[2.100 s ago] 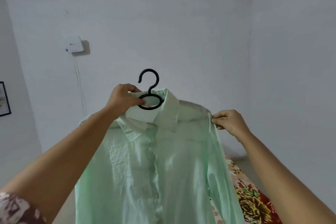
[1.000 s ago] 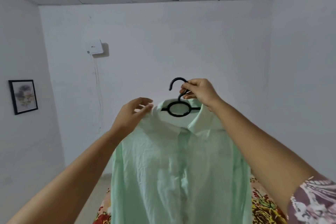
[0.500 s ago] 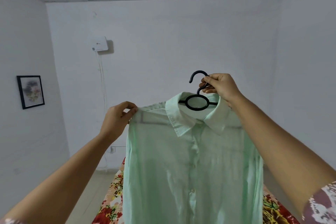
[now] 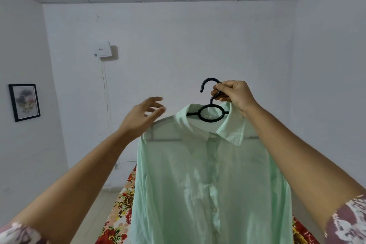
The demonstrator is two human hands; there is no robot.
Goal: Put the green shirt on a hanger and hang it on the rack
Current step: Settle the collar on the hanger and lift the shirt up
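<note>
The pale green shirt [image 4: 208, 184] hangs in front of me on a black plastic hanger [image 4: 210, 113], whose arms show through the thin cloth at both shoulders. My right hand [image 4: 235, 93] pinches the neck of the hanger's hook and holds everything up. My left hand [image 4: 142, 117] hovers by the shirt's left shoulder, fingers spread and blurred, holding nothing. No rack appears in the view.
A bed with a red floral cover [image 4: 120, 210] lies below and behind the shirt. White walls surround me, with a small white box [image 4: 103, 50] and dangling cables on the far wall and a framed picture [image 4: 24, 102] on the left wall.
My left hand has let go of the shirt's left shoulder and opened, lifting slightly. My right hand keeps its grip on the hook, and the shirt has swung a little to the right.
</note>
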